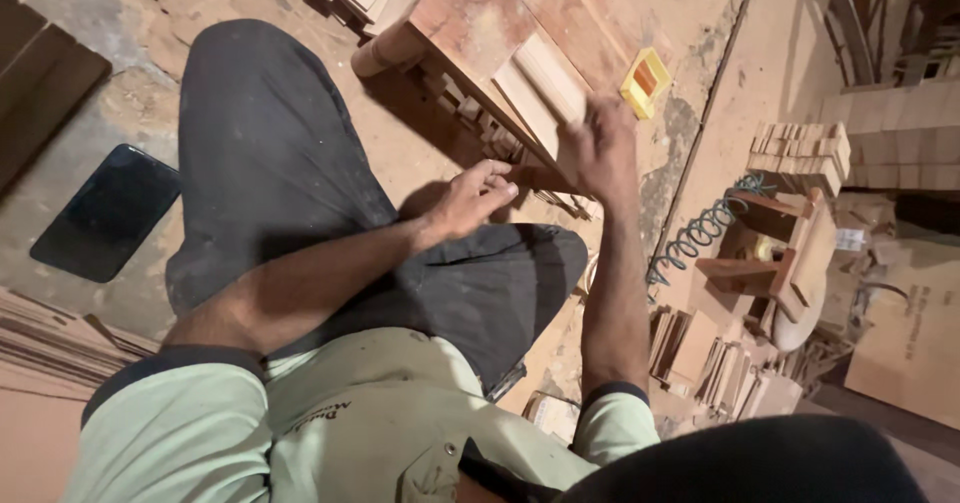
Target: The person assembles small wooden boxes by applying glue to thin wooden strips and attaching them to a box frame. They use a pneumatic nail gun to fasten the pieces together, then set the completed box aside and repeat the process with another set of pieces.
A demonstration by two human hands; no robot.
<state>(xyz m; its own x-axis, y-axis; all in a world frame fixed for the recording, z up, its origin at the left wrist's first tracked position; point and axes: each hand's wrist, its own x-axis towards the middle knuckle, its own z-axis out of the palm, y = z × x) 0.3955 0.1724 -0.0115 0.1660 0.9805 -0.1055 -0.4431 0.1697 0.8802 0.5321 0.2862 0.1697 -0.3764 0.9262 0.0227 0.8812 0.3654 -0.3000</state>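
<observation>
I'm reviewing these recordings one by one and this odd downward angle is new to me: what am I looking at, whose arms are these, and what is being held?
There is no machine here. The single picture comes from a camera worn on a person's head, looking down over their own pale green shirt and dark trousers; they appear to sit low on a dusty workshop floor.

The right hand reaches forward and rests on a pale wooden block lying on a reddish plank; motion blur hides how firm the grip is. The left hand hovers over the knee, fingers loosely curled, holding nothing.

Around them: a yellow box-like object, stacked small wood blocks, a coiled hose, and a dark flat slab at the left.
</observation>
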